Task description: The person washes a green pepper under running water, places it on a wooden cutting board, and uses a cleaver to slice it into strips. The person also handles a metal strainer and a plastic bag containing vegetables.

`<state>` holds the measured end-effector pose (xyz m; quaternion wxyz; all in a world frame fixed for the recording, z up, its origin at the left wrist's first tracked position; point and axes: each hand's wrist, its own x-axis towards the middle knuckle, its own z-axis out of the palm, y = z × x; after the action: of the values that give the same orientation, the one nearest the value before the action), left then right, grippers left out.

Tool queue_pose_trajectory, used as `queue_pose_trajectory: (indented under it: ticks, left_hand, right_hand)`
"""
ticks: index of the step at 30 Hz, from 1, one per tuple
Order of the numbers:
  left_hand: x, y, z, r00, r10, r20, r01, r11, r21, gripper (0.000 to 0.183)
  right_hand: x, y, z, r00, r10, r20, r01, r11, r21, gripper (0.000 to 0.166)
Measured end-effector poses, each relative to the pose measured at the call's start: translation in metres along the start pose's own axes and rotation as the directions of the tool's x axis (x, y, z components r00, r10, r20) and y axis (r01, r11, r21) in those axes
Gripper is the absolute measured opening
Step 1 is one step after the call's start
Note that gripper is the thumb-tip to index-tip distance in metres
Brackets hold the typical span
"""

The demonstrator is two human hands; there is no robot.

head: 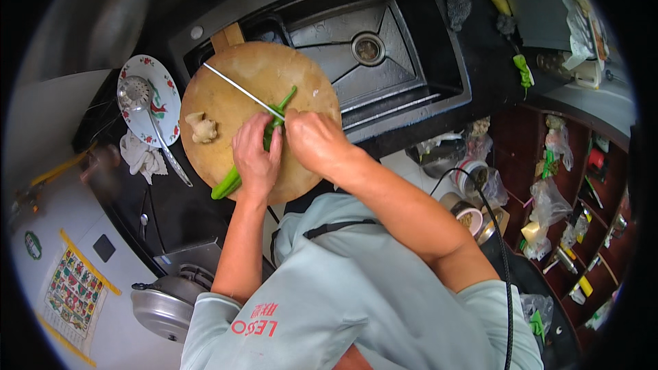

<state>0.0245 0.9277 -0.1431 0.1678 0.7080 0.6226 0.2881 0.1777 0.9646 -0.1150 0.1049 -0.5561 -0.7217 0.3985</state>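
Note:
On a round wooden chopping board (pixel 236 67) my left hand (pixel 256 156) presses down on a long green pepper (pixel 226 183), whose tip sticks out below the palm. My right hand (pixel 314 139) grips a knife at its handle end, the handle itself hidden in the fist. Seen nearly edge-on, the knife's blade (pixel 239 88) lies across the pepper near its stem and points to the upper left. A piece of ginger root (pixel 201 127) rests at the board's left side, apart from both hands.
A black sink (pixel 329 59) adjoins the board at the upper right. Left of the board, a floral plate (pixel 167 82) holds a slotted metal ladle (pixel 138 93), with a crumpled cloth (pixel 143 158) below. A lidded metal pot (pixel 162 306) stands at the lower left.

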Motion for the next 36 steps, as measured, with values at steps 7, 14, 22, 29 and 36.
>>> queue_pose_trajectory:
  ticks: [7, 14, 22, 29, 36]
  left_hand:
    - [0.003, 0.001, 0.000, 0.999, -0.026, -0.033, 0.025, 0.999, -0.025, 0.035]
    - [0.035, 0.020, 0.001, 0.995, 0.010, 0.104, -0.029, 0.983, 0.184, 0.039]
    - [0.066, 0.017, 0.016, 0.988, -0.033, 0.148, -0.004, 0.970, 0.245, 0.015]
    - [0.052, 0.149, 0.081, 0.830, 0.412, 0.377, -0.288, 0.894, -0.344, 0.018]
    - [-0.014, 0.235, 0.222, 0.586, 0.458, 0.668, -0.250, 0.887, -0.389, 0.030]
  right_hand:
    - [-0.014, 0.004, -0.005, 0.977, -0.102, -0.185, 0.121, 0.988, 0.094, 0.015]
    - [-0.045, 0.024, -0.066, 0.932, -0.054, -0.359, 0.133, 0.971, 0.201, 0.017]
    - [-0.149, 0.106, -0.144, 0.769, 0.244, -0.590, -0.061, 0.948, 0.312, 0.018]
    - [-0.273, 0.161, -0.161, 0.485, 0.657, -0.577, -0.231, 0.733, 0.640, 0.017]
    - [-0.320, 0.174, -0.160, 0.207, 0.782, -0.588, -0.471, 0.607, 0.640, 0.036]
